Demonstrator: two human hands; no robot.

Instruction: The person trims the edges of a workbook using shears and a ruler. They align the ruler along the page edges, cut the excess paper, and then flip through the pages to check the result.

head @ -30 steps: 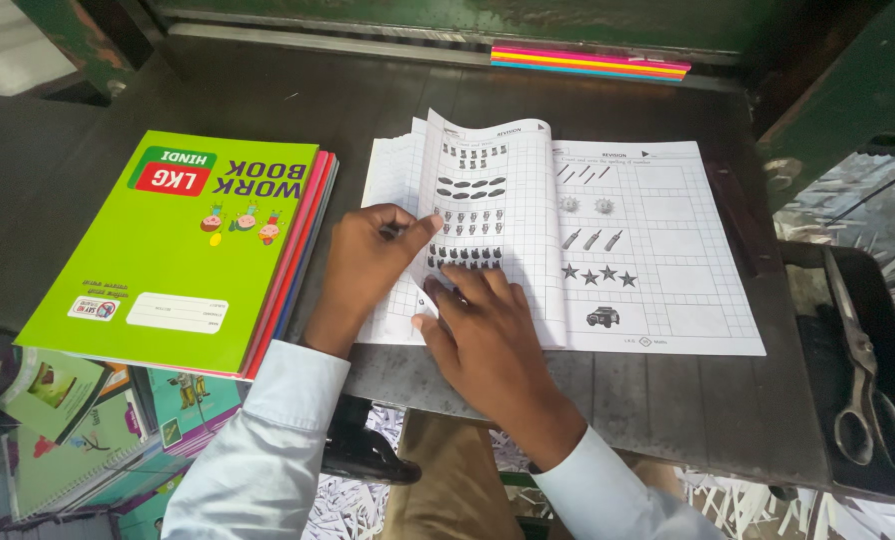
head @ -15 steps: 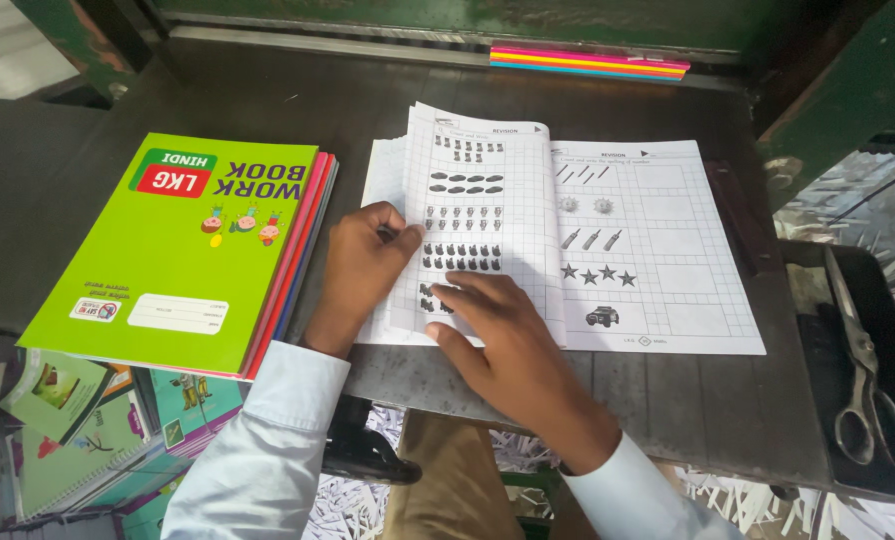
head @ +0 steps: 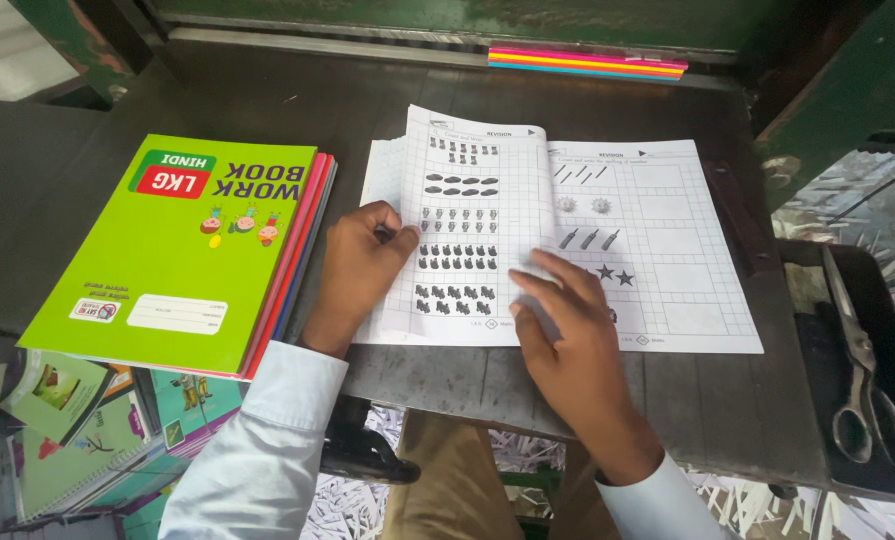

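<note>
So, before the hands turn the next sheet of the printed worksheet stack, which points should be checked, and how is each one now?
1. Left hand holds the left edge of the worksheet stack: ok, fingers rest on the paper.
2. Right hand is on the lower middle of the stack: ok, fingertips lie flat near the centre fold.
3. Top sheet lies flat: not ok, its upper edge is lifted and the pages fan slightly.
4. Green workbook stays apart from the sheets: ok, a narrow gap of desk shows.
5. Scissors are out of the way: ok, in the tray at the right.
6. Only one sheet is pinched: cannot tell.
</note>
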